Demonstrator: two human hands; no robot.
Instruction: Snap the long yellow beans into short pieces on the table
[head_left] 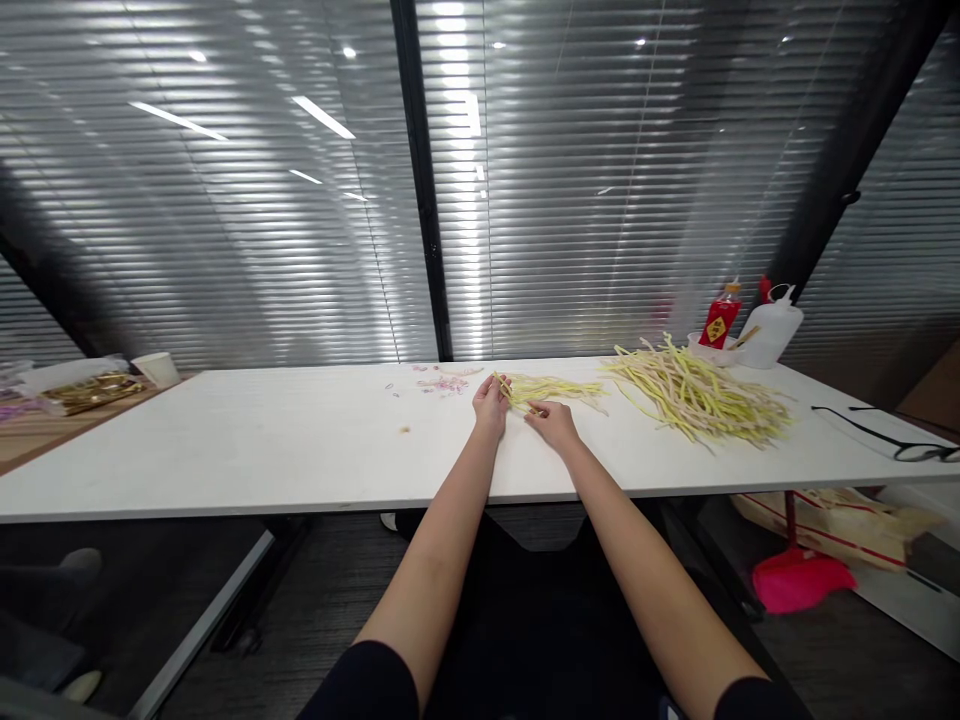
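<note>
Just right of the table's middle, my left hand (492,402) is closed, its fingertips pinching the left end of a small bunch of thin yellow-green and beige strands (559,388). My right hand (553,424) sits close beside it, fingers curled at the lower edge of the same bunch. Whether it grips a strand or something small and dark at its fingertips is too small to tell. The bunch trails off to the right along the table. Farther right lies a large loose pile of the same strands (701,395).
Small pink-purple scraps (448,384) lie on the white table (247,440) left of my hands. At the back right stand a red bottle (721,318), a white plastic bottle (772,330) and a bowl. Eyeglasses (907,447) rest at the right edge. A paper cup (157,370) stands far left.
</note>
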